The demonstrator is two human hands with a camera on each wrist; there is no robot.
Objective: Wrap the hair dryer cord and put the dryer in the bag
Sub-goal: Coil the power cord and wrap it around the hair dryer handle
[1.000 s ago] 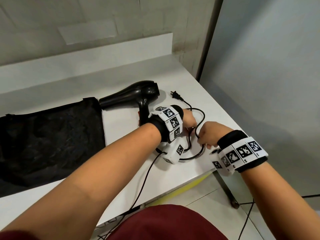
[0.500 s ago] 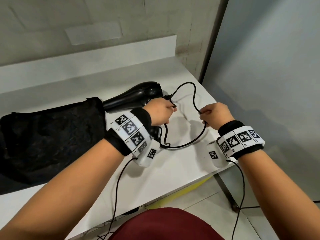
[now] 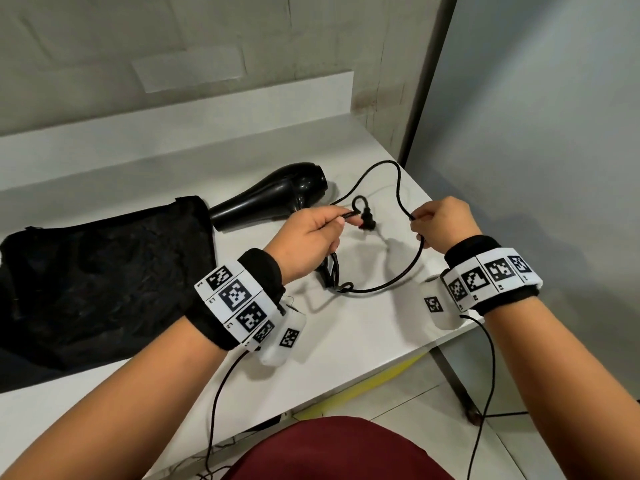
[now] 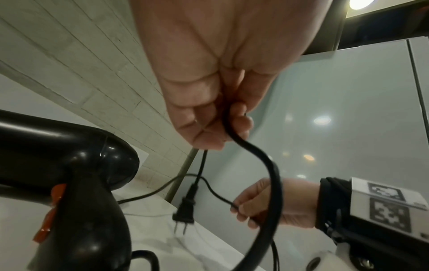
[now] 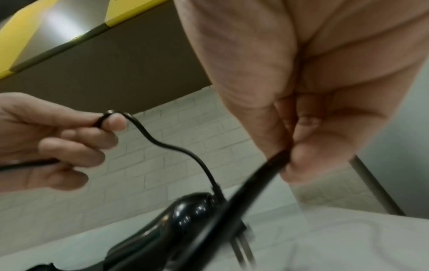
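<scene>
A black hair dryer [image 3: 273, 197] [image 4: 58, 165] lies on the white counter [image 3: 346, 334], its nozzle pointing left at a black mesh bag [image 3: 97, 278]. Its black cord [image 3: 398, 282] [image 4: 264, 165] loops above the counter between my hands. My left hand [image 3: 311, 237] pinches the cord near the plug [image 3: 367, 221] [image 4: 185, 210], which hangs just past the fingertips. My right hand [image 3: 440, 223] [image 4: 267, 203] grips the cord [image 5: 255, 179] farther along, to the right. The dryer's handle is hidden behind my left hand in the head view.
A tiled wall [image 3: 207, 64] and a raised ledge run behind the counter. A grey panel [image 3: 554, 133] stands on the right, past the counter's right edge. Thin wristband cables [image 3: 221, 403] hang over the front edge toward the floor.
Both hands have lifted from the counter and drawn apart, carrying the cord up into a wide loop. The left hand moved back beside the dryer, and the plug now hangs from it.
</scene>
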